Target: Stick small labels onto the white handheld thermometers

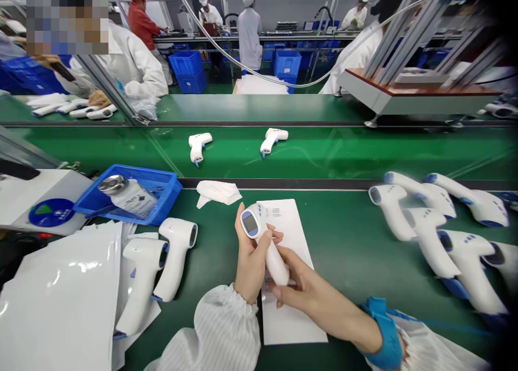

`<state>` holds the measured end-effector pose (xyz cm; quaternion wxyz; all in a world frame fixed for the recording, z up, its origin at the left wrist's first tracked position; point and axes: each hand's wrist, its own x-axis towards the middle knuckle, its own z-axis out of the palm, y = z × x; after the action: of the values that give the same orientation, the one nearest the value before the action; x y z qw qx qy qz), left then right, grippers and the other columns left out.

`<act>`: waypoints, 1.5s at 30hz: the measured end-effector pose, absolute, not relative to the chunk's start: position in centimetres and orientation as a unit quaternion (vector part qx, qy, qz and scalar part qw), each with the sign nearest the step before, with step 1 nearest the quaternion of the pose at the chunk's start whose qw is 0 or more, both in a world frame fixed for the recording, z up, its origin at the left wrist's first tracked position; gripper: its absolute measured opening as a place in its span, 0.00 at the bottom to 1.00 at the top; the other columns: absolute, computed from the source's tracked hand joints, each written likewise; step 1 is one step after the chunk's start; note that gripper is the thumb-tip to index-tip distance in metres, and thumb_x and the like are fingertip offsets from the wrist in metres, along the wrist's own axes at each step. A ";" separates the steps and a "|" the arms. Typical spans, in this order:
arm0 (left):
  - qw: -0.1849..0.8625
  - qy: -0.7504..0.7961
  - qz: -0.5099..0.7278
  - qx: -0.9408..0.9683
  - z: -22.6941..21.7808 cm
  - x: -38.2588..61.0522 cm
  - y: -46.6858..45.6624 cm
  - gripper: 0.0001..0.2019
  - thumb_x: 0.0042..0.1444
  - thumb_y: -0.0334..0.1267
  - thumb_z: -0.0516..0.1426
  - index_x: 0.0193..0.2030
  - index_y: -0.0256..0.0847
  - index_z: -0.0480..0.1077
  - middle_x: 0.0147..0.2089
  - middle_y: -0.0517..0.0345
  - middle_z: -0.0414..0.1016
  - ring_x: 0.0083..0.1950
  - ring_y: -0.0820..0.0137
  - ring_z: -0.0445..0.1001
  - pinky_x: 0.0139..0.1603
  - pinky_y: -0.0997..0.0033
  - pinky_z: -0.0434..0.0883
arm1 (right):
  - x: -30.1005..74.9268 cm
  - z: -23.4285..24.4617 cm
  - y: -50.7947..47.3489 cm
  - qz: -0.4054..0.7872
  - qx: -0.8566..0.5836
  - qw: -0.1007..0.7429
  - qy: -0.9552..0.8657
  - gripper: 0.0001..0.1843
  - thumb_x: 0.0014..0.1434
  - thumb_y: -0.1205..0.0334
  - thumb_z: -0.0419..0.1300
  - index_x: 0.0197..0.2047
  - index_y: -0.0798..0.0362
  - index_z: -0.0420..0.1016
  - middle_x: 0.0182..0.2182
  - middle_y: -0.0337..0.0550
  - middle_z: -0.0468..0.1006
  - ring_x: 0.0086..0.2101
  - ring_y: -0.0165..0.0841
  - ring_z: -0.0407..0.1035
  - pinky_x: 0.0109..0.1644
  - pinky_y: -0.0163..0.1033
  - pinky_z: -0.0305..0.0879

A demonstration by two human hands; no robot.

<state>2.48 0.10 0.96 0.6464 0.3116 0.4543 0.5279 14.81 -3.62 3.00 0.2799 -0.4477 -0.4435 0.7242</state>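
**One thermometer, slanting over the paper, with a hand near each end**

Look first to the left of your paper (293, 319). Shiny white sheets (68, 290) lie well away from it, and a blue tray (167, 204) sits beyond them. Closer, but not touching the paper, two more thermometers (138, 279) lie on the green surface (348, 214). A crumpled white cloth (218, 191) is just past the paper's far left corner.

Your left hand (251, 260) is at the paper's left side. It wraps around the top part of the white thermometer (277, 267), with the thumb pressed on it just under the screen.

The white thermometer is above the paper, and its long way runs on a slant. The screen end is by the paper's left edge, far from you. The handle goes down to the right, and its foot is nearer to you, over the paper.

Your right hand (303, 284) comes in over the paper's right side. It is the nearer hand to the foot, and its bent thumb and fingers pinch there. How hard they press, you can't tell.

Well to the right of the paper lies a bunch of thermometers (433, 241).
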 end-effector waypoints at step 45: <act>0.646 0.468 0.430 0.422 1.3 2.6 0.6 0.33 0.63 0.34 0.54 0.71 0.58 0.45 0.66 0.52 0.59 0.33 0.76 0.68 0.20 0.80 0.70 | 19.0 7.0 2.9 0.521 -0.454 0.280 -0.666 0.06 0.56 0.62 0.65 0.28 0.50 0.74 0.40 0.43 0.77 0.38 0.35 0.74 0.43 0.42 0.73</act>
<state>2.59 0.59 1.31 0.6464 0.4216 0.4682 0.4303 18.98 2.88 6.99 0.2800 -0.4539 -0.6665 0.5210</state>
